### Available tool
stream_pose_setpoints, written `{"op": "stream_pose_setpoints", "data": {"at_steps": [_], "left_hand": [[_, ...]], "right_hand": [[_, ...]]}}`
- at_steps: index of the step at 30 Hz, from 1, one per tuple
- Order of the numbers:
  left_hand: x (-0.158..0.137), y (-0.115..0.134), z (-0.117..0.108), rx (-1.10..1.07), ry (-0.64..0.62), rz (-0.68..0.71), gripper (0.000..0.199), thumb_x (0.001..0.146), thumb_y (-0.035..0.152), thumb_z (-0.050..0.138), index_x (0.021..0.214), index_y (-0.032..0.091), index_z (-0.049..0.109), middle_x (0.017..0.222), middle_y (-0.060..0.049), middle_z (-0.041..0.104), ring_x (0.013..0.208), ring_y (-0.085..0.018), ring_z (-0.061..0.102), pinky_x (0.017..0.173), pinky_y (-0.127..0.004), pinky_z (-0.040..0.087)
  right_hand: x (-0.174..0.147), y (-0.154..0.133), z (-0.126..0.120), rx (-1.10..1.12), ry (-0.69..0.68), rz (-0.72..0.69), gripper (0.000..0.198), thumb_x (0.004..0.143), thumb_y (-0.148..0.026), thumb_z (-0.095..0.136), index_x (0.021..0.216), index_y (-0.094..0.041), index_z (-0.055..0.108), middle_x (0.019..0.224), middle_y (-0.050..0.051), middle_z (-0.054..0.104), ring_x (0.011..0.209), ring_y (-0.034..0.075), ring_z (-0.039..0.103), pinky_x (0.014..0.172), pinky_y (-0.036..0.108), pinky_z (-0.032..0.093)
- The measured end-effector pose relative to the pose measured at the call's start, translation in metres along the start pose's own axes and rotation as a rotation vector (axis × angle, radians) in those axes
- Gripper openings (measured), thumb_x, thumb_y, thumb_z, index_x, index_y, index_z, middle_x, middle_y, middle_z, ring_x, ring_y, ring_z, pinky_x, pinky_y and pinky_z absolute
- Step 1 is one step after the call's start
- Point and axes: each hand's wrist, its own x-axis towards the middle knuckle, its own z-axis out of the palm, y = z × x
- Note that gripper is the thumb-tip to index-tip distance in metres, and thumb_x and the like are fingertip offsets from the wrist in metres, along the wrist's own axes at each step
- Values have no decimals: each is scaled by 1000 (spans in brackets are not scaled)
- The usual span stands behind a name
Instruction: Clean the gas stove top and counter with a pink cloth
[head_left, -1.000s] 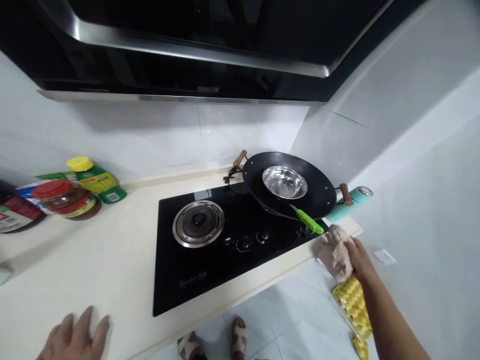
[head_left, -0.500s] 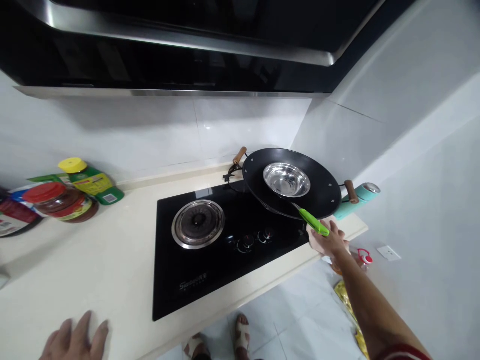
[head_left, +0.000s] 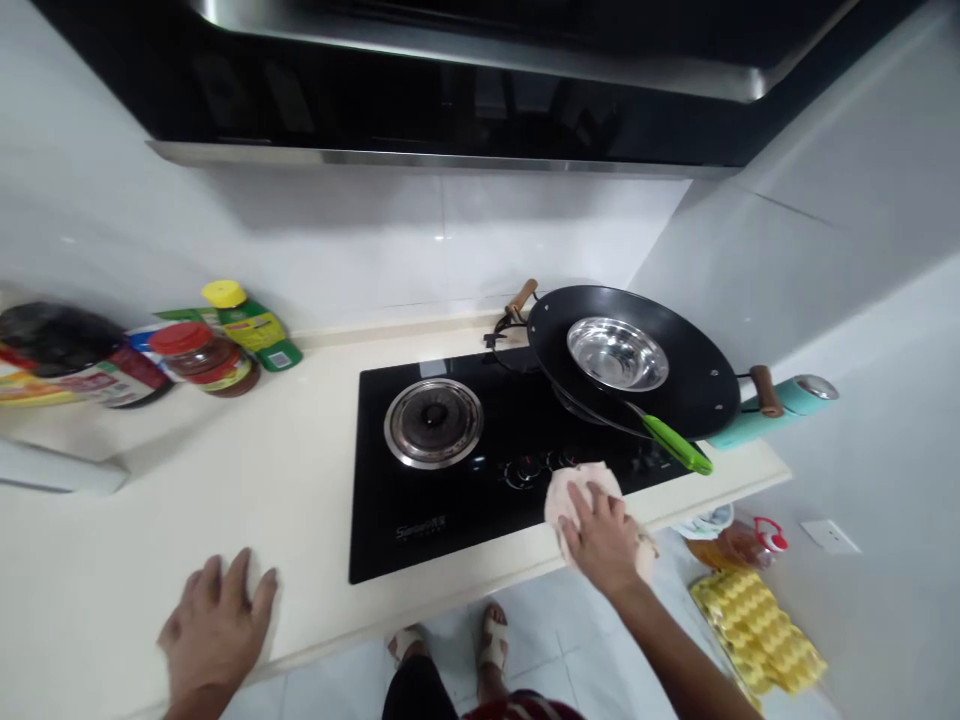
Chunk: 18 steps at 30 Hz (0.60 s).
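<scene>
My right hand (head_left: pixel 600 535) presses a pale pink cloth (head_left: pixel 561 492) onto the front edge of the black glass cooktop (head_left: pixel 465 535), just below the control knobs (head_left: pixel 523 470). Part of the cloth hangs past the counter's edge. On the bare counter at the left, my left hand (head_left: pixel 217 620) rests with fingers spread and holds nothing. A black wok (head_left: pixel 694 375) with wooden handles sits over the right burner. Inside it lie a shiny metal bowl (head_left: pixel 619 355) and a utensil whose green handle (head_left: pixel 677 445) sticks out over the rim.
The left burner (head_left: pixel 433 422) is uncovered. Along the back left of the counter (head_left: pixel 300 480) are a red-lidded jar (head_left: pixel 206 360), a green bottle (head_left: pixel 259 330) and a dark bottle (head_left: pixel 112 365) on its side. A turquoise flask (head_left: pixel 799 398) lies behind the wok. Yellow egg trays (head_left: pixel 757 625) are on the floor.
My right hand has moved the cloth left along the cooktop's front edge, from below the wok toward the knobs. The view has shifted left, and more of my left hand shows.
</scene>
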Motion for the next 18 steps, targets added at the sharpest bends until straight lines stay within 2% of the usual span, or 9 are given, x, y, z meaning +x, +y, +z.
{"op": "stream_pose_setpoints", "data": {"at_steps": [4, 8, 11, 13, 14, 16, 18], "left_hand": [[-4, 5, -8, -22, 15, 3, 72, 99, 57, 22, 146, 13, 55, 158, -25, 45, 150, -42, 38, 116, -64, 38], [-8, 1, -2, -26, 32, 1, 69, 100, 56, 24, 148, 15, 53, 160, -24, 44, 152, -41, 36, 116, -62, 38], [-10, -1, 2, -18, 65, 16, 66, 101, 55, 26, 148, 16, 54, 160, -24, 44, 152, -40, 35, 116, -61, 38], [-11, -2, 3, -11, 80, 23, 65, 102, 53, 28, 147, 16, 54, 160, -24, 44, 152, -39, 36, 116, -60, 38], [-12, -2, 3, -8, 81, 24, 64, 102, 53, 28, 147, 16, 54, 160, -24, 44, 152, -39, 36, 117, -59, 37], [-12, -2, 2, -7, 72, 21, 63, 102, 52, 30, 147, 16, 54, 160, -23, 44, 152, -38, 36, 117, -59, 37], [-13, -2, 2, -9, 66, 14, 62, 102, 51, 31, 147, 17, 54, 161, -22, 44, 152, -38, 35, 117, -58, 37]], "right_hand": [[-31, -96, -7, 97, -88, -194, 62, 91, -34, 66, 152, -34, 53, 154, 16, 52, 118, 43, 52, 90, 63, 45], [-43, -179, -9, 234, -169, -417, 68, 84, -32, 77, 148, -34, 54, 149, 15, 55, 113, 39, 54, 91, 64, 46], [-49, -230, -11, 416, -185, -647, 58, 85, -31, 77, 140, -32, 60, 141, 12, 60, 111, 35, 53, 96, 64, 45], [-49, -253, -17, 600, -211, -780, 44, 88, -28, 73, 131, -29, 65, 134, 10, 63, 110, 31, 54, 100, 59, 46], [-47, -259, -23, 705, -222, -804, 39, 90, -26, 70, 129, -28, 66, 131, 8, 64, 111, 29, 54, 101, 55, 47], [-37, -260, -37, 909, -218, -744, 38, 93, -21, 62, 129, -28, 66, 127, 6, 63, 113, 25, 54, 103, 48, 48], [-19, -247, -51, 1045, -171, -594, 42, 96, -18, 53, 135, -30, 63, 130, 6, 60, 118, 23, 53, 106, 44, 48]]}}
